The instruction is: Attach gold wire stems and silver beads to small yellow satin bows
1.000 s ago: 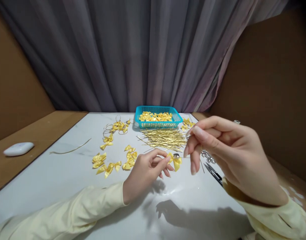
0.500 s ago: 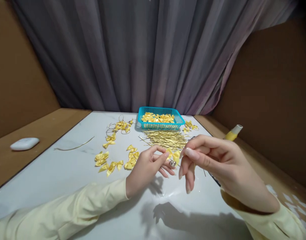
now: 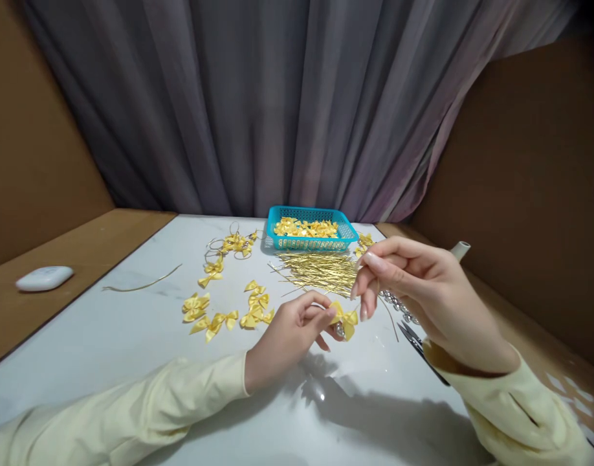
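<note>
My left hand [image 3: 297,330] pinches a yellow satin bow [image 3: 344,317] between thumb and fingers, above the white table. Small silver bells [image 3: 340,331] hang just under the bow. To its right, my right hand [image 3: 408,285] is raised, thumb and index fingertips pressed together on a thin gold wire [image 3: 390,315]. Part of that wire passes behind the fingers, so its full run is hidden. Behind both hands lies a pile of gold wire ties [image 3: 319,272]. Several loose yellow bows [image 3: 255,304] lie to the left of my left hand.
A blue basket [image 3: 312,244] of yellow bows stands at the back. Bows with wire loops [image 3: 236,244] lie to its left. Scissors [image 3: 423,353] and silver bells [image 3: 398,307] sit by my right wrist. A white case [image 3: 44,278] and a single wire [image 3: 144,283] are at left.
My right hand has moved up and slightly away, uncovering the scissors and loose bells. My left hand has shifted a little right with the bow, which now shows more fully.
</note>
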A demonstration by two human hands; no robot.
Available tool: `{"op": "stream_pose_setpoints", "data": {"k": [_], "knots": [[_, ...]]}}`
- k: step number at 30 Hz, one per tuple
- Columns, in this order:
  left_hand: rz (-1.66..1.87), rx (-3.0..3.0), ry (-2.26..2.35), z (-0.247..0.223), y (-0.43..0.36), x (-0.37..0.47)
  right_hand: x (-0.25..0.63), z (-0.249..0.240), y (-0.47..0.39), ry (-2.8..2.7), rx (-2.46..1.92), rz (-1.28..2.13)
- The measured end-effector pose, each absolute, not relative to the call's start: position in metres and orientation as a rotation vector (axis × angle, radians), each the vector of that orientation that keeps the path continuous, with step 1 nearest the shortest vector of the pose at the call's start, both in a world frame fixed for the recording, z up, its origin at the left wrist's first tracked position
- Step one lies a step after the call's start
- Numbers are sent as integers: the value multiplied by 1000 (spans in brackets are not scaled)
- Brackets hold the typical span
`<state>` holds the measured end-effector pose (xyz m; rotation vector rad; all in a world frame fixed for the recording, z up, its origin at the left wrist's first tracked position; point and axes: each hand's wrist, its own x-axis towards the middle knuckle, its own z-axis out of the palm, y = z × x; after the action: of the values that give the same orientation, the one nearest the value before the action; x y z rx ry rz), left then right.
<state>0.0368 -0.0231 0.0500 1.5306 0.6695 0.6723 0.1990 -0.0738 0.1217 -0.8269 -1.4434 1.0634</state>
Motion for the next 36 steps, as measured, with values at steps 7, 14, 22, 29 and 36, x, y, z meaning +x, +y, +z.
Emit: {"op": "stream_pose_setpoints", "data": {"k": [7, 14, 22, 29, 36], "knots": [[694, 1549, 644, 40, -25, 38, 205, 114, -63, -1402, -851, 1027], [656, 1494, 605, 43, -31, 40, 208, 112, -61, -1365, -858, 994], [599, 1462, 607, 44, -32, 38, 209, 113, -60, -1340, -866, 983], [549, 1398, 673, 49, -29, 36, 213, 112, -60, -1322, -874, 961], [466, 1257, 687, 58, -28, 35, 218, 112, -62, -1305, -881, 950]]}}
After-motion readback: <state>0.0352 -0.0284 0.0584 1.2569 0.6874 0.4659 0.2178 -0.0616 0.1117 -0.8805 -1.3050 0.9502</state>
